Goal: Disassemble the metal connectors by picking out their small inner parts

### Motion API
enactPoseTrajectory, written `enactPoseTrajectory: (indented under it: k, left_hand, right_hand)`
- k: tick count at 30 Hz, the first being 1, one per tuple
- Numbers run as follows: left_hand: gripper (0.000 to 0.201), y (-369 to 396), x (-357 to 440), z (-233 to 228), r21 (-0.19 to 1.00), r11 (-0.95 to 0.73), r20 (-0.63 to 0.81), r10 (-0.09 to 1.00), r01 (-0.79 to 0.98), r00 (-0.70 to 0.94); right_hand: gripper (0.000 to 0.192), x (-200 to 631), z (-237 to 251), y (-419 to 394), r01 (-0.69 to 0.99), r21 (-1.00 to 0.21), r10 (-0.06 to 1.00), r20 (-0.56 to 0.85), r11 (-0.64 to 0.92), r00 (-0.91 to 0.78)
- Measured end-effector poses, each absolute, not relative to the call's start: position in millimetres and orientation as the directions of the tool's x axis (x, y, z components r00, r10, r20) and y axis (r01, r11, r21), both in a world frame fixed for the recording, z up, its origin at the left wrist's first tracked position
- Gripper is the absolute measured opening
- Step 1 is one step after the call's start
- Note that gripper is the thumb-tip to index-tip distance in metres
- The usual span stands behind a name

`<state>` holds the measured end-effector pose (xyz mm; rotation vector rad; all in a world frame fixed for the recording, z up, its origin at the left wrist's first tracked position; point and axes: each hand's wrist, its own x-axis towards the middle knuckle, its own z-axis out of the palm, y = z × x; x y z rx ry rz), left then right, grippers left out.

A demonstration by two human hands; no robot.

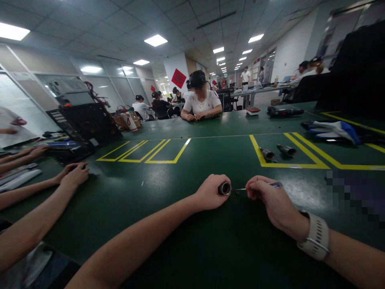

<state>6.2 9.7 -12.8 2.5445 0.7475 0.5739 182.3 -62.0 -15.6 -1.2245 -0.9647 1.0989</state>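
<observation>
My left hand [211, 192] is wrapped round a dark metal cylinder [224, 188], its hollow round end facing me. Pinched in my right hand [266, 198] is a thin screwdriver [240, 189], with its handle end [276, 185] showing past the fingers. The shaft points left, its tip at or close to the cylinder's side; contact is too small to make out. A tiny dark ring-like part [237, 193] lies on the green table [168, 224] just below the shaft. Two similar metal cylinders [267, 154] [286, 150] lie inside a yellow-taped box farther off.
Yellow tape outlines [161, 161] mark the table. Blue-and-white gloves [337, 130], a black power tool [285, 112] and a small red-and-white box [252, 110] lie toward the back right. A co-worker's hands [73, 172] are at the left; another person [201, 100] sits opposite.
</observation>
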Motion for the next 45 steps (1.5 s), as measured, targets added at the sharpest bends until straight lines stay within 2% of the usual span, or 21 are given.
enactPoseTrajectory:
  k: [7,10,13,16,19,23,27,30,33,35,39,45]
  left_hand:
    - [0.022,11,5,-11,0.507,-0.764,0.222,0.563,0.399,0.796]
    - [0.026,11,5,-9,0.507,-0.766,0.189,0.545,0.394,0.817]
    - [0.025,13,5,-7,0.525,-0.765,0.171,0.523,0.372,0.835]
    - [0.024,16,5,-8,0.582,-0.752,0.22,0.513,0.31,0.83]
    - [0.024,16,5,-11,0.638,-0.718,0.316,0.575,0.279,0.755]
    - [0.019,16,4,-16,0.705,-0.638,0.453,0.741,0.31,0.495]
    - [0.014,20,2,-20,0.751,-0.598,0.532,0.799,0.28,0.281]
    - [0.013,24,1,-22,0.778,-0.557,0.517,0.83,0.289,0.208]
    - [0.013,26,2,-23,0.787,-0.541,0.501,0.841,0.295,0.206]
    - [0.012,26,2,-23,0.776,-0.553,0.508,0.833,0.303,0.219]
    - [0.011,24,2,-23,0.726,-0.605,0.544,0.796,0.326,0.265]
    - [0.008,22,5,-21,0.706,-0.598,0.533,0.801,0.38,0.273]
  right_hand:
    - [0.013,184,-20,-60,-0.137,-0.99,0.952,-0.004,0.04,0.305]
    - [0.027,182,-24,-58,-0.068,-0.997,0.965,0.02,0.039,0.261]
    - [0.03,181,-24,-59,0.023,-0.998,0.978,0.061,0.058,0.199]
    - [0.03,180,-19,-60,0.122,-0.992,0.991,0.039,0.023,0.132]
    - [0.027,177,-14,-61,0.212,-0.977,0.996,0.033,0.015,0.08]
    - [0.027,167,-14,-57,0.325,-0.939,0.993,0.113,0.112,-0.015]
    - [0.034,155,-18,-51,0.542,-0.793,0.96,0.225,0.279,-0.164]
    - [0.034,147,-20,-47,0.722,-0.537,0.896,0.332,0.435,-0.294]
    - [0.021,143,-21,-43,0.778,-0.332,0.833,0.366,0.534,-0.416]
    - [0.016,143,-20,-39,0.777,-0.277,0.811,0.36,0.566,-0.462]
    - [0.019,147,-22,-29,0.784,-0.178,0.784,0.347,0.594,-0.515]
    - [0.016,163,-22,-3,0.837,-0.097,0.81,0.335,0.538,-0.482]
